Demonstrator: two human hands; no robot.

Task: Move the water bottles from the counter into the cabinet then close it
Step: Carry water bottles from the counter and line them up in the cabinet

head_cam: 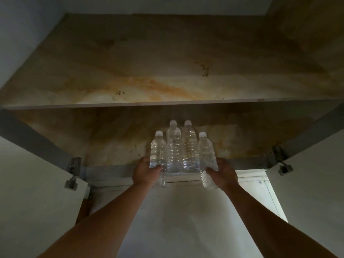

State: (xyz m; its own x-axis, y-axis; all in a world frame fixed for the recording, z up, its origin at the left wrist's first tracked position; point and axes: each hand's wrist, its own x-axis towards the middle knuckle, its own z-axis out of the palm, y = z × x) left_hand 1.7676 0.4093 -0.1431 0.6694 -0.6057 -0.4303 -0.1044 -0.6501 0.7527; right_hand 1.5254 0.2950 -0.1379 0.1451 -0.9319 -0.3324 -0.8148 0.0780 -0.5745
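I look up into an open wall cabinet [111, 172]. Two clear water bottles with white caps, one on the left [174, 146] and one on the right [189, 146], stand side by side on its bottom shelf. My left hand [145, 174] grips the lower part of another bottle [158, 151] just left of them. My right hand [223, 175] grips a matching bottle [206, 151] just right of them. Both held bottles are upright at the shelf's front edge, and their bases show below that edge.
The left door [37, 183] and the right door [312, 174] hang open on metal hinges either side of my arms. A stained upper shelf [167, 105] crosses above the bottles. A white wall is below the cabinet.
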